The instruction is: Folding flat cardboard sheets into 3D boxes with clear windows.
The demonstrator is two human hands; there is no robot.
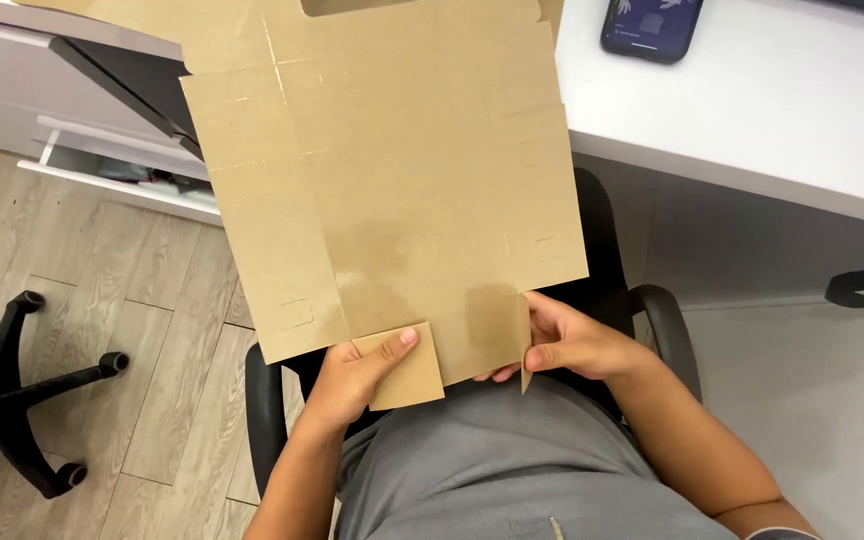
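The left hand point(352, 375) was clamped on a small bottom flap of the flat brown cardboard sheet point(392, 180), thumb on top. The right hand point(562, 345) pinched the neighbouring bottom flap, folded on edge. The sheet lay over the person's lap, its top edge reaching the white desk point(772, 110). A dark phone point(650, 28) lay on the desk right of the sheet. Left of the sheet, wood floor stood open around a black chair base point(12, 400).
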